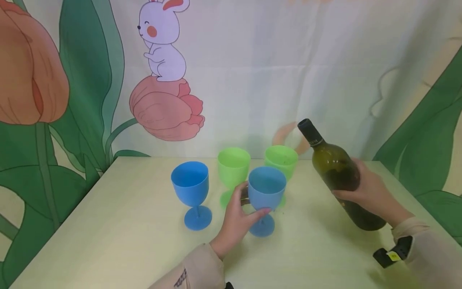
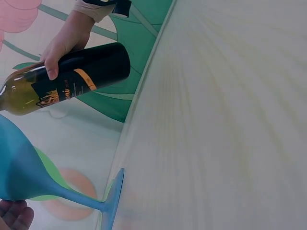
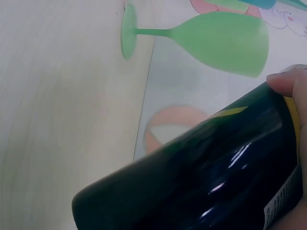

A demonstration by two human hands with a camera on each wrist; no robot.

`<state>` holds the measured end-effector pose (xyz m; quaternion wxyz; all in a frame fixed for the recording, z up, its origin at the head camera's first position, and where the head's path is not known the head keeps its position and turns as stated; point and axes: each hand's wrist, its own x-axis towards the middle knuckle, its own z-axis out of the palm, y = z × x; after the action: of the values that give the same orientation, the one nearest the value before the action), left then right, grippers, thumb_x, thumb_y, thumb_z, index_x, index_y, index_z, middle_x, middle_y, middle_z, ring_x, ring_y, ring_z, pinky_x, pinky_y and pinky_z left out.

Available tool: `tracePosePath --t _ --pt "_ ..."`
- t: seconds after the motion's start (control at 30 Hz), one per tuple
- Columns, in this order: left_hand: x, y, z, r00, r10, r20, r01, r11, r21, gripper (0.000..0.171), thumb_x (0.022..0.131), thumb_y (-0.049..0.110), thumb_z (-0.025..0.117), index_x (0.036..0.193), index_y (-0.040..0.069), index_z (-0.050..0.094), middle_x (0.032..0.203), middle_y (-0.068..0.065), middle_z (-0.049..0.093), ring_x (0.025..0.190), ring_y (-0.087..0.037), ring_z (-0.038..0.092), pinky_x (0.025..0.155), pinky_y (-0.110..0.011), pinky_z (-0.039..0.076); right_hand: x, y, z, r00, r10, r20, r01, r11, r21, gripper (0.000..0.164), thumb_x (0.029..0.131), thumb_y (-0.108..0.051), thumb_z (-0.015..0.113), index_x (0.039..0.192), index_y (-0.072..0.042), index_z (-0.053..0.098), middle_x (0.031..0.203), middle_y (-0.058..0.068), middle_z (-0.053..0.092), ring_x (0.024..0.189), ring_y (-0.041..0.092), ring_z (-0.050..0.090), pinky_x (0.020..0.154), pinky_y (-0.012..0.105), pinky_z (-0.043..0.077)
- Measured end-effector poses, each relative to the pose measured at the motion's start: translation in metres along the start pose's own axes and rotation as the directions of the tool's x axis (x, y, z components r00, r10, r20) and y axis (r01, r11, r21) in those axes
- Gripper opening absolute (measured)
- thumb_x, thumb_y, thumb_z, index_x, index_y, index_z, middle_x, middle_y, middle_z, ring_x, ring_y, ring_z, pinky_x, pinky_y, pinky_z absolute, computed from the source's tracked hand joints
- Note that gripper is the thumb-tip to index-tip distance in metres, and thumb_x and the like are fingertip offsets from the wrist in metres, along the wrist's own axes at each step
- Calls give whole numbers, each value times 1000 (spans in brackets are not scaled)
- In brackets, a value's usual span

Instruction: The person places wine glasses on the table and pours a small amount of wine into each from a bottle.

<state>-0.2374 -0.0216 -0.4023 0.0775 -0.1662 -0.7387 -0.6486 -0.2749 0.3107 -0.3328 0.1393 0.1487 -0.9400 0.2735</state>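
My left hand (image 1: 238, 220) grips a light-blue goblet (image 1: 267, 188) round its bowl, thumb in front and fingers behind. The goblet stands upright; in the left wrist view its foot (image 2: 113, 199) is at the tabletop, though I cannot tell whether it touches. On the right, my right hand (image 1: 371, 190) holds a dark green wine bottle (image 1: 333, 160) by its body. The bottle tilts with its neck up and to the left, its mouth apart from the goblets. An orange-and-black label (image 2: 57, 93) shows in the left wrist view.
A darker blue goblet (image 1: 190, 184) stands left of my left hand. Two green goblets, one behind my left hand (image 1: 233, 164) and one behind the held goblet (image 1: 281, 158), stand near the back edge of the pale table (image 1: 119, 241). A printed curtain (image 1: 245, 80) hangs behind.
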Motion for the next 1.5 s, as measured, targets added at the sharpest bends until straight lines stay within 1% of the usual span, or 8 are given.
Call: tracePosePath --t 0.17,0.3,0.4,0.47,0.6,0.7,1.03,1.5 --pt "-1 1 0 1000 0 4 0 1000 1 75 80 26 78 142 20 35 137 -2 51 122 -22 52 103 -45 43 1 4 -6 999 -39 13 40 998 -54 87 70 -31 85 135 3 37 117 25 57 99 38 56 72 42 46" --pt "-1 2 0 1000 0 9 0 1000 3 76 81 27 78 143 21 35 138 1 50 122 -20 51 103 -45 43 3 5 -14 994 -106 24 109 987 -120 87 67 -34 87 132 3 43 110 20 61 93 29 57 67 33 45" --pt "0 2 0 1000 0 8 0 1000 2 75 81 28 78 142 22 35 138 1 49 122 -20 51 103 -47 43 5 4 -19 986 -163 25 165 973 -160 85 64 -32 88 130 2 47 105 17 64 88 23 56 64 29 45" --pt "0 2 -1 1000 2 6 -2 1000 2 75 81 28 77 142 22 35 138 1 50 122 -21 51 103 -47 42 6 4 -22 983 -180 29 182 968 -170 85 64 -30 89 129 3 47 104 18 64 86 23 58 63 30 46" --pt "1 2 -1 1000 4 2 -4 1000 0 74 81 26 77 142 21 36 137 0 50 123 -21 51 104 -47 42 8 5 -27 985 -156 73 165 976 -141 89 65 -26 88 133 7 42 108 26 63 91 35 61 66 35 48" --pt "1 2 -2 1000 1 0 -1 1000 1 74 81 26 77 142 20 36 137 -1 50 123 -22 51 104 -49 42 8 4 -29 984 -146 101 160 976 -147 90 66 -27 87 134 8 41 111 27 62 94 37 62 68 36 49" --pt "1 -1 -2 1000 -5 2 5 1000 8 76 80 29 79 142 22 35 137 2 50 122 -19 52 104 -45 43 9 1 -36 981 -83 176 129 955 -267 97 68 -36 85 138 9 36 112 29 61 96 40 62 71 50 51" --pt "0 -2 -1 1000 8 1 -8 1000 13 76 80 27 78 142 21 35 137 0 50 121 -20 53 102 -43 45 12 -2 -46 974 -92 209 158 933 -325 96 64 -42 87 135 2 40 109 20 64 91 30 64 66 40 50"
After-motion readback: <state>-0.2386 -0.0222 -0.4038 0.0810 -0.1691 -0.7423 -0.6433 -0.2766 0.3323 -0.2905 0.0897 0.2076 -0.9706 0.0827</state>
